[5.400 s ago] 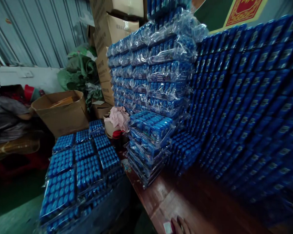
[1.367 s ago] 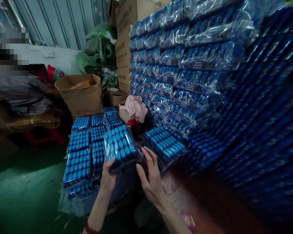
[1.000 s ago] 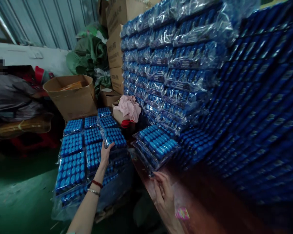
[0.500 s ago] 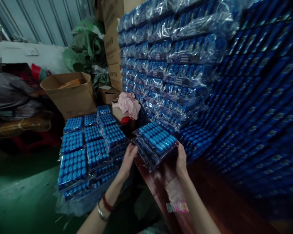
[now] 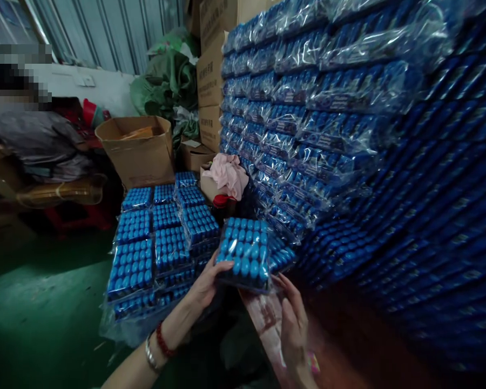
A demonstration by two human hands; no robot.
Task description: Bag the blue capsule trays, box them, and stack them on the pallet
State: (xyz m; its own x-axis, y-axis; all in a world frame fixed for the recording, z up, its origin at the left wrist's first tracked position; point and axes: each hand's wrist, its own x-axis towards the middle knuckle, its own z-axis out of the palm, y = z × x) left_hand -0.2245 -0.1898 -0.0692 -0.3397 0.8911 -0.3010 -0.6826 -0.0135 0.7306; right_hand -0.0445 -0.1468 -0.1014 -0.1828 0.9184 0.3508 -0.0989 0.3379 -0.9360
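My left hand grips the left edge of a clear-wrapped pack of rounded blue pieces, its thumb on top and its other fingers hidden underneath. The pack is lifted and tilted toward me. Beside its lower right corner is my right hand, fingers extended and thumb apart, with nothing seen in it. Another wrapped blue pack lies just behind, partly covered by the held one. Below the hands runs a reddish-brown surface with pale film on it.
Wrapped blue packs stand stacked at left. A tall wall of bagged blue packs rises behind, with more rows at right. A red-capped bottle, pink cloth and open carton stand farther back. A person sits at far left.
The top pack has come off the one beneath and moved left in my left hand. My right hand has let go and dropped lower. The view has swung left.
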